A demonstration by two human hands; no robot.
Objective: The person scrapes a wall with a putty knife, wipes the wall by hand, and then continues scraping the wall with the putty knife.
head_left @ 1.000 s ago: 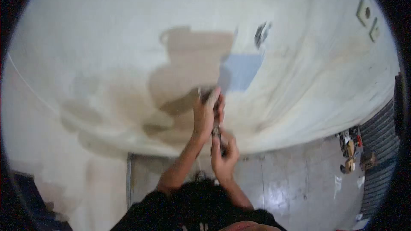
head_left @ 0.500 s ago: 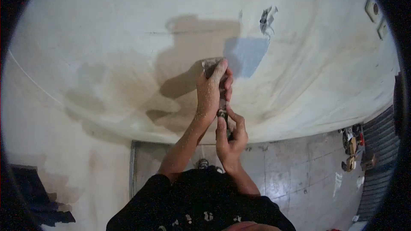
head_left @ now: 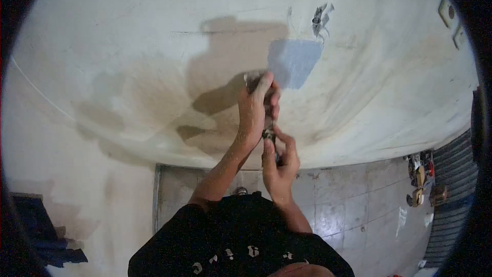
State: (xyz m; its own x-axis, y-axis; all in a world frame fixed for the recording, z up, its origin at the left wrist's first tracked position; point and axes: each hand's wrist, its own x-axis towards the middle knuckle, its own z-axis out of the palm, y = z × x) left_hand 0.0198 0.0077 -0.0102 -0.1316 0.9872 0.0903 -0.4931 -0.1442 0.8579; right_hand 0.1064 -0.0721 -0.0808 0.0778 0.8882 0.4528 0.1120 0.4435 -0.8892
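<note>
Hands barely shifted on the wall (head_left: pixel 128 46): my left hand (head_left: pixel 254 110) clamps over the scraper (head_left: pixel 268 134), hiding its blade, right hand (head_left: pixel 280 163) grips its lower end below the grey patch (head_left: pixel 294 61); shirt (head_left: pixel 205 236) print unreadable

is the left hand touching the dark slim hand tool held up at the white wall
Touching. The head view shows the left hand closed around the dark slim hand tool, fingers wrapped over its upper part with no gap.

A pale plastered wall (head_left: pixel 128 46) carries a grey-blue patch (head_left: pixel 293 62), a ragged hole (head_left: pixel 319 20) above it and two switch plates (head_left: pixel 450 13) far right, while below lies a tiled floor (head_left: pixel 353 200) with small clutter (head_left: pixel 421 179) at its right edge.
</note>
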